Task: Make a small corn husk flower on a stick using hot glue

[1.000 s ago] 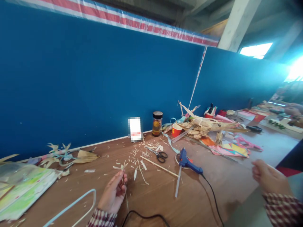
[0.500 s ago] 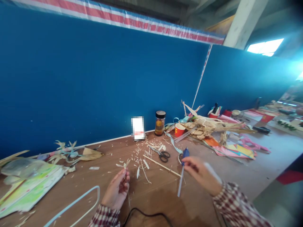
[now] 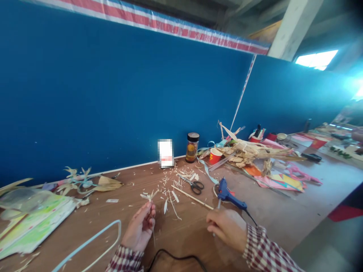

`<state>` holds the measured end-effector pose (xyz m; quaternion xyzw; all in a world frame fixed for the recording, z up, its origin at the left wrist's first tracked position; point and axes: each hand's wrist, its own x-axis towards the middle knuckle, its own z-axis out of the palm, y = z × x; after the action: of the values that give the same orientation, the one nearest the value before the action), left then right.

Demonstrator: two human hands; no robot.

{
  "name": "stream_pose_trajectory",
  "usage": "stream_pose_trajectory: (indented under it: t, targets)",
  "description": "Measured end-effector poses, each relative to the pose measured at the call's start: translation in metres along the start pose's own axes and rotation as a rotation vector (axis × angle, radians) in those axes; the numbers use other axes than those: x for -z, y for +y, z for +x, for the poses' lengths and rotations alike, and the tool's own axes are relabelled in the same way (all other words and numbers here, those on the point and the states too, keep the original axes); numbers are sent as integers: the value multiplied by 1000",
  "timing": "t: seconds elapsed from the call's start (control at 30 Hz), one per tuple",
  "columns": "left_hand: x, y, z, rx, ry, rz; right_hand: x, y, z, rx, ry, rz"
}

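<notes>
My left hand is pinched shut on the thin stem of a small straw flower, held upright just above the wooden table. My right hand lies lower right of it, fingers curled down over a white glue stick whose top end shows above the knuckles. A blue glue gun lies just beyond that hand, its black cable running under the plaid sleeve. Straw shavings are scattered between the two hands and the wall.
Black scissors and a wooden skewer lie behind the hands. A jar, a red cup and a husk pile stand by the blue wall. A pale blue wire loop and printed sheets lie at left.
My right hand came in from the far right, passed over the glue gun and settled low on the table over the glue stick. My left hand kept the straw flower almost still.
</notes>
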<state>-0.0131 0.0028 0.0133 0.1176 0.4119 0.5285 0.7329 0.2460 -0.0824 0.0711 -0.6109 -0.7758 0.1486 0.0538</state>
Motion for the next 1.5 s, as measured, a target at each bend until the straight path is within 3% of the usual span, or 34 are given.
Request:
stream_pose_trajectory:
  t: [0.2, 0.37, 0.5, 0.7, 0.93, 1.07, 1.3, 1.5]
  targets:
    - [2, -2, 4, -22, -7, 40, -18, 33, -11, -292, 193, 52]
    - [4, -4, 6, -33, -6, 52, -36, 39, -14, -290, 249, 100]
    - [5, -3, 5, -29, -15, 59, -35, 41, -18, -268, 270, 60]
    - [4, -4, 5, -20, 0, 65, -20, 64, -24, -330, 512, -262]
    - [4, -4, 4, -41, 17, 80, -20, 89, -20, -402, 403, -317]
    - [6, -4, 4, -45, 5, 85, -17, 92, -23, -373, 430, -331]
    - [6, -4, 4, -34, 3, 74, -8, 99, -36, -326, 597, -111]
    - [4, -3, 3, -12, 9, 59, 4, 106, -41, -325, 640, 148]
